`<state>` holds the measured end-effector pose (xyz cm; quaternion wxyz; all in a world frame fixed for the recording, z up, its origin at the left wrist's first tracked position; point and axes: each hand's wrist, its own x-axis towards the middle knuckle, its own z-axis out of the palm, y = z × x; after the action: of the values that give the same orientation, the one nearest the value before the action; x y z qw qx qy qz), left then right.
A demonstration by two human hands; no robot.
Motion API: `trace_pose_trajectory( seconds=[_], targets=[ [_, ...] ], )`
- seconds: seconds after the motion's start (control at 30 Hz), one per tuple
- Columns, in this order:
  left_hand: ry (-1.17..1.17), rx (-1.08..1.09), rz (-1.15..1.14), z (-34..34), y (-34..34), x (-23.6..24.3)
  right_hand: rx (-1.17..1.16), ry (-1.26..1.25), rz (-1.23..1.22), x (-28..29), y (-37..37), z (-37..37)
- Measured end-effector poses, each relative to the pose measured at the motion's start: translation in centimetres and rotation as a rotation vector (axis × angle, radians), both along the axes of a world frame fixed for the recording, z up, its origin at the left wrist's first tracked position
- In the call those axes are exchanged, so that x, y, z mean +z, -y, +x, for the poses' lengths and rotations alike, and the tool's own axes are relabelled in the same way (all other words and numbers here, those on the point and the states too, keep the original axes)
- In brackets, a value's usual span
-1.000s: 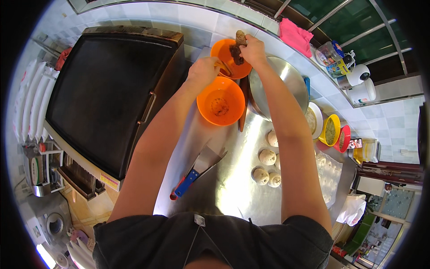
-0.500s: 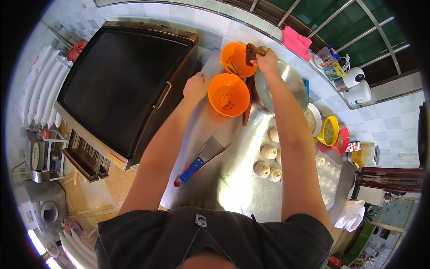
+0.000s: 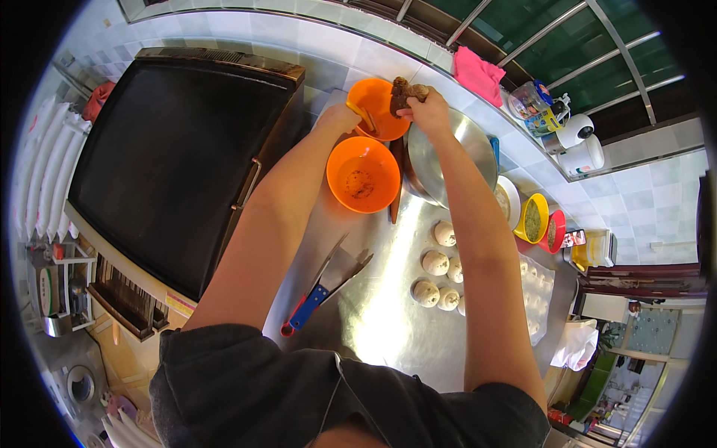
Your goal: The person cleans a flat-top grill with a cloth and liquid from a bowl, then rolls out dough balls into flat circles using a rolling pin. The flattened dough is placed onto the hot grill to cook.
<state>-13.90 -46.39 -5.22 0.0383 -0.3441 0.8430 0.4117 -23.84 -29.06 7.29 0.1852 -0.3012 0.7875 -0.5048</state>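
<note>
My left hand (image 3: 340, 118) is closed on a yellow-orange utensil (image 3: 366, 119) that rests in the upper orange bowl (image 3: 358, 93). My right hand (image 3: 424, 110) grips a dark brown lumpy thing (image 3: 403, 95) at that bowl's right side; what it is, I cannot tell. A second orange bowl (image 3: 377, 179) with dark specks in its bottom sits just nearer me. A wide steel bowl (image 3: 467, 127) stands beside both. Below my forearms lie a blue-handled scraper (image 3: 306, 306), tongs with red ends (image 3: 356, 269) and several round white dough pieces (image 3: 435, 263).
A black griddle (image 3: 164, 172) fills the left side of the steel worktable (image 3: 373, 351). At the right are a plastic sheet of small white pieces (image 3: 541, 299), yellow (image 3: 532, 222) and red (image 3: 553, 231) bowls and a phone (image 3: 573, 239). A pink cloth (image 3: 478, 75) and containers line the window ledge.
Half a second ago my left hand was off the utensil, left of the bowls; it is back on it now. My right hand still holds the dark thing, slightly shifted at the bowl's side.
</note>
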Motion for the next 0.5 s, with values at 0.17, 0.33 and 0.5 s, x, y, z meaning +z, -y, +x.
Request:
trace_pose_trajectory(
  seconds=[0.17, 0.33, 0.5],
  targets=[
    [-0.081, 0.137, -0.057, 0.3, -0.5, 1.7, 0.022, -0.079, 0.058, 1.1, -0.9, 1.4],
    [-0.239, 0.186, -0.284, 4.4, 1.1, 7.5, 0.075, -0.068, -0.113, 4.2, -1.0, 3.7],
    [-0.254, 0.164, -0.352, 13.1, 0.3, 16.8, 0.197, -0.040, -0.198, 8.9, 0.3, 7.6]
  ],
)
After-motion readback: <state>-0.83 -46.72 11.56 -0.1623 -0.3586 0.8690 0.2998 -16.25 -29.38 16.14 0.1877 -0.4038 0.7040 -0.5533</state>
